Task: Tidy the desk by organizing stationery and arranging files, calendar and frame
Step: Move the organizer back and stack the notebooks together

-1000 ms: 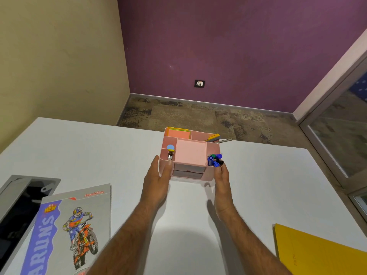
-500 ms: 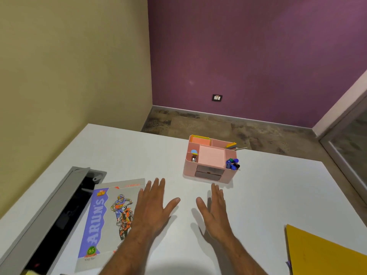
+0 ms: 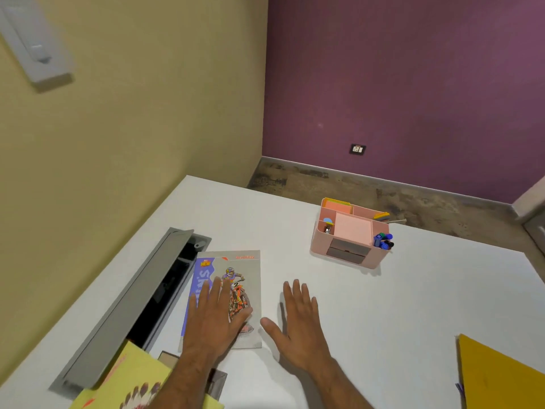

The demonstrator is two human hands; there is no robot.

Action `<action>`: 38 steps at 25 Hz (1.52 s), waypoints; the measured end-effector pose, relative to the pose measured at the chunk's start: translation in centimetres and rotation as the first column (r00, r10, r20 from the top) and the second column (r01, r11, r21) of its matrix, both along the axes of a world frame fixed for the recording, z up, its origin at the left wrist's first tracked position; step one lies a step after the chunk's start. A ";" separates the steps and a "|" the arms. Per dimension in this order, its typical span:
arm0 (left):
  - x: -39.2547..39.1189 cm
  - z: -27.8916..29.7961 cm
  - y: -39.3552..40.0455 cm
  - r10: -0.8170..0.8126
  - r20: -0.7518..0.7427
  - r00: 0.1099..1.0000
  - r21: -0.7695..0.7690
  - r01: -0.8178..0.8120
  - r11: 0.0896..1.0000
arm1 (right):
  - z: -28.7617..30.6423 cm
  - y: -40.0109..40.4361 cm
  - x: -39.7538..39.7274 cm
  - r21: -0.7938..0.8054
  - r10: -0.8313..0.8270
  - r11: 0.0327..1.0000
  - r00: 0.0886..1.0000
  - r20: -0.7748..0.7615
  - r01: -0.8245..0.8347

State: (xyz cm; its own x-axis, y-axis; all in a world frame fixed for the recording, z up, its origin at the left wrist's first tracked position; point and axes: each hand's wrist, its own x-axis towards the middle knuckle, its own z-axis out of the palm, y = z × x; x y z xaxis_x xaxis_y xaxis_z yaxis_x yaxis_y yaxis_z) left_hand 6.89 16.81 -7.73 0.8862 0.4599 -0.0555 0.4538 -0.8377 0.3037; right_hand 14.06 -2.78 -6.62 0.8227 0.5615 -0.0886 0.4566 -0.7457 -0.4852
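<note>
One organizer (image 3: 349, 237), one notebook (image 3: 236, 270), two yellow files; left hand (image 3: 213, 317) spread flat over the notebook, right hand (image 3: 298, 323) spread open above the table (image 3: 413, 305), holding nothing

pink organizer (image 3: 348, 246) sitting at one o'clock on the white desk (image 3: 413, 305), grey notebook (image 3: 236, 264) showing an orange motorbike print, mustard file (image 3: 501, 379) lying at four o'clock, purple wall (image 3: 413, 69) standing behind

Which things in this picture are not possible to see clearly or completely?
Head view:
- Notebook: the left hand covers part of its cover.
- Yellow folder: cut off by the right and bottom edges.
- Pale yellow book: cut off by the bottom edge, partly under the left arm.
- Small items in the pink organizer: too small to identify.
- Inside of the grey cable tray: too dark.
</note>
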 end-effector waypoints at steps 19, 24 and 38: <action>-6.6 -0.3 -0.1 -0.008 -0.091 0.996 0.111 0.018 0.994 | 0.9 1.8 -8.2 -0.025 0.133 0.991 0.990 -0.048 -0.134; -10.3 1.0 -0.5 0.028 -0.071 0.997 0.053 -0.024 0.998 | 1.4 1.7 -11.3 -0.008 0.164 0.986 0.985 -0.053 -0.165; -22.4 1.2 -0.2 0.306 -0.130 0.943 -0.029 -0.312 0.950 | 1.1 4.6 -18.2 0.020 0.264 0.964 0.950 -0.166 -0.265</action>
